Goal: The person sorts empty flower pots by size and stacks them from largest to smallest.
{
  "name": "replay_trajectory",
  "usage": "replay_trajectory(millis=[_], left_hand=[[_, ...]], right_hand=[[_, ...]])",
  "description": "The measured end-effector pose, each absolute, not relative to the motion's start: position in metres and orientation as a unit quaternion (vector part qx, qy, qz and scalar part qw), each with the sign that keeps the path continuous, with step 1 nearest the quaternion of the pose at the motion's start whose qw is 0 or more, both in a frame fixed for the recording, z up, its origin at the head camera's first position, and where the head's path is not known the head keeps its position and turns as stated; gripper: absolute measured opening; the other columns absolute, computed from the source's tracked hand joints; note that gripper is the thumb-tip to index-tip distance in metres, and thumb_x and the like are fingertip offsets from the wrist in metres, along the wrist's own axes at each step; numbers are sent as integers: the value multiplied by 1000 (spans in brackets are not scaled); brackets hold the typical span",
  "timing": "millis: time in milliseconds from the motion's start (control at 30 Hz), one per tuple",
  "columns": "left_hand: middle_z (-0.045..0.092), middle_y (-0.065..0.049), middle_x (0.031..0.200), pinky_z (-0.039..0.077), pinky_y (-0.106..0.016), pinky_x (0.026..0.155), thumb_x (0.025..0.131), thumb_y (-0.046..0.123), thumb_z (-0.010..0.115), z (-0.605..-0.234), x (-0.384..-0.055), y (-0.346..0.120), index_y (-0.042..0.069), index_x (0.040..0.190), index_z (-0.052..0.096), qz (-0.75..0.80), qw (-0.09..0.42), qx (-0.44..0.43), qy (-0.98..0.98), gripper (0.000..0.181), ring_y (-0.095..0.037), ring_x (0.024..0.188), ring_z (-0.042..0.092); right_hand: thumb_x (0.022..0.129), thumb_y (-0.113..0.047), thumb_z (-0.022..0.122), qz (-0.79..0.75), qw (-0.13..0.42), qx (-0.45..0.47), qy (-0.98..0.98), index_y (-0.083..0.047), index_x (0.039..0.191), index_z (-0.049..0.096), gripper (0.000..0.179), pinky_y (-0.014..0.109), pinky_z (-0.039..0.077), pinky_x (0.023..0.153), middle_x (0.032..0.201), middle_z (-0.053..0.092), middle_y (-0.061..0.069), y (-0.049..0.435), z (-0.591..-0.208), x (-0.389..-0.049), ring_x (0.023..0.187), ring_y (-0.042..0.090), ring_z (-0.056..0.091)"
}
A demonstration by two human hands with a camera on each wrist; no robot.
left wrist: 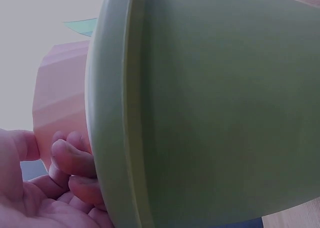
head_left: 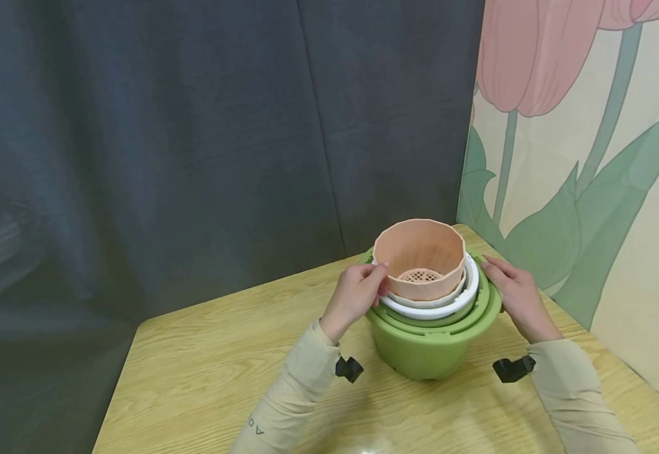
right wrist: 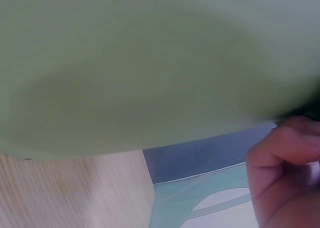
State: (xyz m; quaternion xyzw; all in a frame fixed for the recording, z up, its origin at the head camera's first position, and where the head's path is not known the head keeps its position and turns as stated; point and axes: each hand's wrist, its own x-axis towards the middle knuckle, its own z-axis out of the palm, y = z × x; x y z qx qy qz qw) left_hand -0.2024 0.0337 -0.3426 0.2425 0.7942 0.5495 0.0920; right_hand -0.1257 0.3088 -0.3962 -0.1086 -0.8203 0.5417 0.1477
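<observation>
A stack of nested plastic flower pots stands on the table. Outermost is a large green pot [head_left: 425,353] with a wide rim, and inside it sit white pots [head_left: 443,310]. On top is a peach pot [head_left: 420,243] with a perforated bottom. My left hand [head_left: 354,293] pinches the peach pot's near-left rim between thumb and fingers, as the left wrist view also shows. At the far side, my right hand [head_left: 519,295] grips the green pot's rim on the right, thumb on top. The right wrist view shows its curled fingers [right wrist: 287,153] under the rim.
The pots stand on a wood-grain table [head_left: 221,353], near its right back corner. A dark curtain [head_left: 193,157] hangs behind it. To the right is a wall covering with painted tulips [head_left: 567,189]. Small black cameras sit at both wrists.
</observation>
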Motion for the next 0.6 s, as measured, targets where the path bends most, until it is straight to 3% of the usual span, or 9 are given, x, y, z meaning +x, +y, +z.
replay_trajectory(millis=[600], left_hand=[[50, 2, 57, 35, -23, 45, 99, 38, 47, -345, -203, 29, 8, 70, 60, 551, 85, 239, 795, 43, -12, 47, 47]], right_hand=[[101, -45, 40, 538, 148, -101, -824, -2, 145, 39, 63, 29, 44, 47, 73, 59, -21, 306, -398, -131, 49, 6, 49]])
